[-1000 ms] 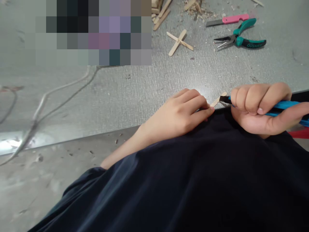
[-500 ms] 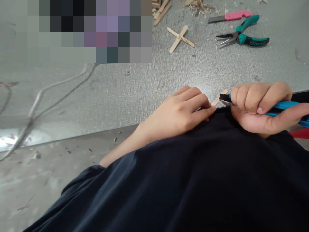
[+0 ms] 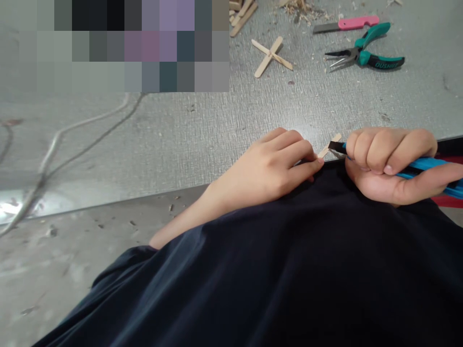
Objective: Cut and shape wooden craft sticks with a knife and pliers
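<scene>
My left hand pinches one end of a flat wooden craft stick at the table's near edge. Wrapped in my right hand is a blue utility knife. Its dark blade rests against the middle of the craft stick, and my right fist covers much of the handle. The stick's lower end is hidden under my left fingers.
Two crossed craft sticks lie farther up the grey table. Beyond them are needle-nose pliers, a pink-handled tool, wood shavings and a pile of sticks. A cable runs at the left.
The knife's handle end has tipped slightly down while its blade stays on the stick. My left hand has hardly moved, and the whole view has shifted a little.
</scene>
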Motion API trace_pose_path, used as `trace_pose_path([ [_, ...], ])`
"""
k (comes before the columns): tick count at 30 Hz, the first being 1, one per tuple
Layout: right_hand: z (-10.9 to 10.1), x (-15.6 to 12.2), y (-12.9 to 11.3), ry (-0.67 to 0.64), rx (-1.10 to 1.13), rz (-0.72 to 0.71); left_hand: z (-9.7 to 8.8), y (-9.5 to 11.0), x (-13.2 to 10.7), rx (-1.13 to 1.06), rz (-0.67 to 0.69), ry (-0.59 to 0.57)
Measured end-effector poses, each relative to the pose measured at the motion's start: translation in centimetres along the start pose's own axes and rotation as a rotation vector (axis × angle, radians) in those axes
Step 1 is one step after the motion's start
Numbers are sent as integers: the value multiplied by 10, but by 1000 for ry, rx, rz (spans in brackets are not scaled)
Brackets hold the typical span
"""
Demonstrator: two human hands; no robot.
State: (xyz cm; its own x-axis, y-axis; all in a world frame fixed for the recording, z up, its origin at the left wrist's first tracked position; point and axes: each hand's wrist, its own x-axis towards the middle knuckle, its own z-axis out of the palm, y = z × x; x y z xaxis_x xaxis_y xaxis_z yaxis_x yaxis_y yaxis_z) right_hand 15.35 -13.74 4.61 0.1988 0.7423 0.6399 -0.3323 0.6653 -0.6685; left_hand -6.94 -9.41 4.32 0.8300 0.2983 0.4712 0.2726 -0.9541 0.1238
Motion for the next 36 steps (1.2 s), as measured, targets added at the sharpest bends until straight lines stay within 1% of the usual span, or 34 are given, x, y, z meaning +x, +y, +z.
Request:
trace_pose_path([
  [3, 0, 0, 0, 3, -14, 2, 5, 0, -2, -9, -23, 19],
  [7, 1, -3, -1, 58, -42, 1, 9, 0, -4, -53, -61, 24],
  [10, 4, -4, -1, 96, -49, -23, 8, -1, -3, -47, -54, 12],
  [14, 7, -4, -1, 153, -38, -2, 2, -3, -1, -51, -24, -6],
  [19, 9, -1, -2, 204, -24, 3, -1, -4, 0, -112, -43, -10],
  [23, 7, -2, -1, 151, -18, -23, 2, -2, 0, -81, -37, 13],
  [26, 3, -5, 4, 93, -21, -74, 4, -1, 1, -122, -88, 10],
  [29, -1, -8, 9, 21, -34, -146, 5, 0, 2, -147, -144, -24],
  [33, -4, -10, 12, -93, -70, -209, 3, 0, 2, -115, -107, -45],
  [36, -2, -8, 10, -106, -79, -187, 2, 1, 3, -95, -103, -31],
])
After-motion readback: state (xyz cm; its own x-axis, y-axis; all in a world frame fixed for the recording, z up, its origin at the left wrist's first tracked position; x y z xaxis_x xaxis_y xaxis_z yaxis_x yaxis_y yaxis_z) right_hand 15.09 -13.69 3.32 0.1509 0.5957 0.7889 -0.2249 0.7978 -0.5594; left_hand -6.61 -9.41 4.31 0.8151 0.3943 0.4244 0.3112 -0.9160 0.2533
